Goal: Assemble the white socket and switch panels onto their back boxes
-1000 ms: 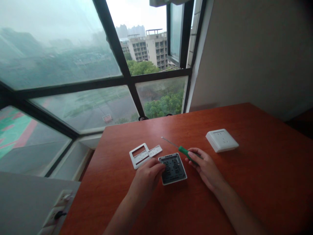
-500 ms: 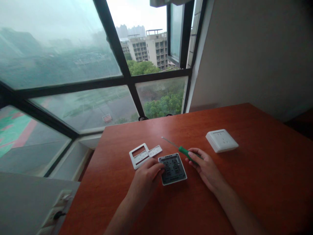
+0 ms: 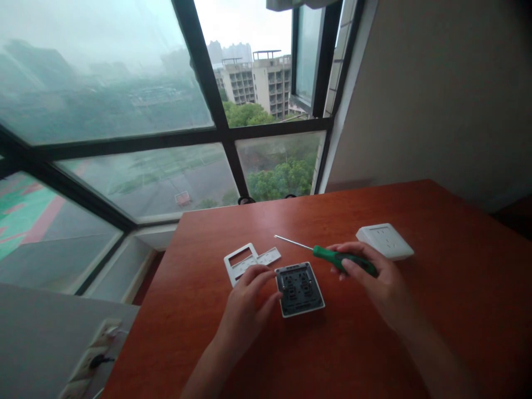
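My right hand (image 3: 369, 269) is wrapped round the green handle of a screwdriver (image 3: 324, 254), whose metal shaft points left above the table. A square wall socket base (image 3: 300, 291), dark inside with a white rim, lies on the table. At its left edge is my left hand (image 3: 251, 302), thumb and fingertips apart, with nothing visible between them. Behind that hand lies a white cover frame (image 3: 228, 266), partly hidden by the fingers. A small white strip-shaped panel (image 3: 269, 256) rests against the frame's right side.
On the right of the reddish-brown table (image 3: 332, 354) sits another white wall socket (image 3: 384, 241). Windows (image 3: 141, 183) stand along the far and left sides. Wall outlets with a black plug (image 3: 97, 361) are low at the left.
My right hand has moved right and turned, bringing the screwdriver handle into fuller view. My left thumb and fingers have spread apart at the base's edge. The whole view has shifted slightly.
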`<state>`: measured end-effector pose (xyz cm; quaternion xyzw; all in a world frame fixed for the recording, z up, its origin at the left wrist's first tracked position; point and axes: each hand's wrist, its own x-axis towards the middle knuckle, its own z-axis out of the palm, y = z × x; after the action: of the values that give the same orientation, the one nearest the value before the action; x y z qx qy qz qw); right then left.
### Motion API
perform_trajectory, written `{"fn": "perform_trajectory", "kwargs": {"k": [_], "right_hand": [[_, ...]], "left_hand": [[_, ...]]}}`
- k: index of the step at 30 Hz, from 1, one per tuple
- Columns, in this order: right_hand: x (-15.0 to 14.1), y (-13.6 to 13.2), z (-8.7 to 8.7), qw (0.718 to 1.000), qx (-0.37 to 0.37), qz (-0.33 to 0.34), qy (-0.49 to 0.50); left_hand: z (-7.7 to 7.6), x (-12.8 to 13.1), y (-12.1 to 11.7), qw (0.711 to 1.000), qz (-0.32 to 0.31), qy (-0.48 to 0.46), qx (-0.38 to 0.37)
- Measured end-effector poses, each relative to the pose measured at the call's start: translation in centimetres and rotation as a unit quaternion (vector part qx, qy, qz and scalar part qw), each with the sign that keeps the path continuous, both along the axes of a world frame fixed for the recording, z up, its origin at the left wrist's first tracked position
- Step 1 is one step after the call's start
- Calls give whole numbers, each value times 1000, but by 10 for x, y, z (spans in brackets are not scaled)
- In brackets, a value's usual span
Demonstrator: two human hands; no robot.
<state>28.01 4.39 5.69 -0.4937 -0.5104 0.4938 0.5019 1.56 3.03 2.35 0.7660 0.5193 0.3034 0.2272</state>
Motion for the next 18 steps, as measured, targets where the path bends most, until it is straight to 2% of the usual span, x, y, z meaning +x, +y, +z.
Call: {"fn": "perform_trajectory", "kwargs": {"k": [2, 5, 8, 13, 18], "right_hand": [[4, -2, 24, 995, 65, -4, -77], [7, -4, 56, 971, 145, -13, -188], [4, -3, 76, 943, 190, -25, -273], [-16, 2, 85, 906, 228, 29, -356], [-27, 4, 84, 887, 257, 48, -382]], "left_hand": [[-4, 2, -1, 1000, 0, -13, -16], [-10, 6, -2, 999, -3, -17, -29], [-15, 8, -3, 999, -16, -19, -31], [-18, 8, -3, 998, -34, -26, -45], [-17, 10, -4, 998, -35, -34, -47]]}}
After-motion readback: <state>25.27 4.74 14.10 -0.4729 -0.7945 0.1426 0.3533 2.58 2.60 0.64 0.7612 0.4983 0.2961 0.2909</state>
